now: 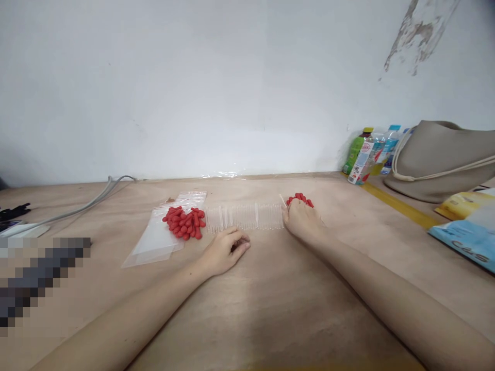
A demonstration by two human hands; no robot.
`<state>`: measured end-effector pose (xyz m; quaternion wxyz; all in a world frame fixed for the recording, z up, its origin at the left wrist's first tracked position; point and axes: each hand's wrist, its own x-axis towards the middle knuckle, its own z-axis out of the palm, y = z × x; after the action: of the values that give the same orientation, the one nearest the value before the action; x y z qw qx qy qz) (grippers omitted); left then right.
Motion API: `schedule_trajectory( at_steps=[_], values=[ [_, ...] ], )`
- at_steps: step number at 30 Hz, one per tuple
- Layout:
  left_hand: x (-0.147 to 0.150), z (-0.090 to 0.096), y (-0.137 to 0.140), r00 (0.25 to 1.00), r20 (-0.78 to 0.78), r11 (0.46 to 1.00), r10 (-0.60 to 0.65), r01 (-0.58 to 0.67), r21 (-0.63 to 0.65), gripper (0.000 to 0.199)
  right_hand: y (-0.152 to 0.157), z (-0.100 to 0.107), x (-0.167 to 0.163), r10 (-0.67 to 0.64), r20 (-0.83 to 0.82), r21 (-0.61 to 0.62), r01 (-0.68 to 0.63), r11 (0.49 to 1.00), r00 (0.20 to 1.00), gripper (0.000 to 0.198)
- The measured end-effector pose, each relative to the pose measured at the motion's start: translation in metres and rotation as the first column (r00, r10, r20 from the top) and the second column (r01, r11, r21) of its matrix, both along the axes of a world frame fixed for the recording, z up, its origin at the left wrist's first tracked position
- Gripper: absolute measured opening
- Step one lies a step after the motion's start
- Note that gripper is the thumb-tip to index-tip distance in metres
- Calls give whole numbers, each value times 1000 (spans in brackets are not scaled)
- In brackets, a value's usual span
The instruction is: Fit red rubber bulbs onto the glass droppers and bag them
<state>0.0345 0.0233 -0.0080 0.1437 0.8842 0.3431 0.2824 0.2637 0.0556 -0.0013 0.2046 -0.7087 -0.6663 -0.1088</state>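
Observation:
A row of thin clear glass tubes, like dropper pipettes [243, 216], lies side by side on the wooden table. At its right end my right hand [303, 219] is closed, with one slim glass tube [282, 199] sticking up past the fingers. Just behind that hand, partly hidden by it, sits a small cluster of red rubber bulbs [300, 197]. My left hand [226, 250] rests on the table in front of the row, fingers loosely curled and apart, holding nothing visible. To its left, a larger heap of red rubber bulbs [183, 222] lies partly on clear plastic bags [149, 247].
Drink bottles [361, 154] stand against the wall at right, beside a grey bag [444, 159]. Blue and yellow packets [466, 239] lie at the right edge. A grey cable [93, 201] crosses the left side, and a blurred dark object [38, 278] is nearer.

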Motion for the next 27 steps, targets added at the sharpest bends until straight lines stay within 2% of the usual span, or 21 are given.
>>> schedule_trajectory(
  at_steps=[3,6,8,10,12,14,16,19,23,27],
  values=[
    [2,0,-2,1000,9,1000,19,-19,-4,14,-13,-6,-7,111,59,172,-119,978,992,28],
    [1,5,-1,995,6,995,97,-97,36,13,-24,-15,-11,319,75,275,-327,904,945,21],
    [-5,11,4,979,-24,970,201,-196,144,14,-28,-20,-10,444,46,318,-434,843,895,19],
    [-15,20,14,935,-78,903,346,-310,296,17,-29,-24,-8,522,17,363,-492,792,853,18],
    [-29,27,26,842,-138,800,521,-426,424,18,-28,-27,-6,560,14,385,-521,762,828,23],
    [-43,31,37,733,-196,710,651,-498,498,20,-27,-28,-5,575,28,369,-543,755,818,27],
    [-55,31,47,660,-237,667,713,-534,520,25,-26,-28,-5,585,31,334,-559,758,811,26],
    [-65,28,56,622,-297,676,725,-557,482,28,-26,-28,-5,590,3,310,-562,767,807,26],
    [-68,26,59,618,-353,706,702,-543,454,28,-26,-27,-5,595,-33,294,-561,773,803,25],
    [-68,26,59,624,-359,713,694,-525,465,25,-27,-26,-5,598,-50,281,-563,777,800,24]
  ],
)
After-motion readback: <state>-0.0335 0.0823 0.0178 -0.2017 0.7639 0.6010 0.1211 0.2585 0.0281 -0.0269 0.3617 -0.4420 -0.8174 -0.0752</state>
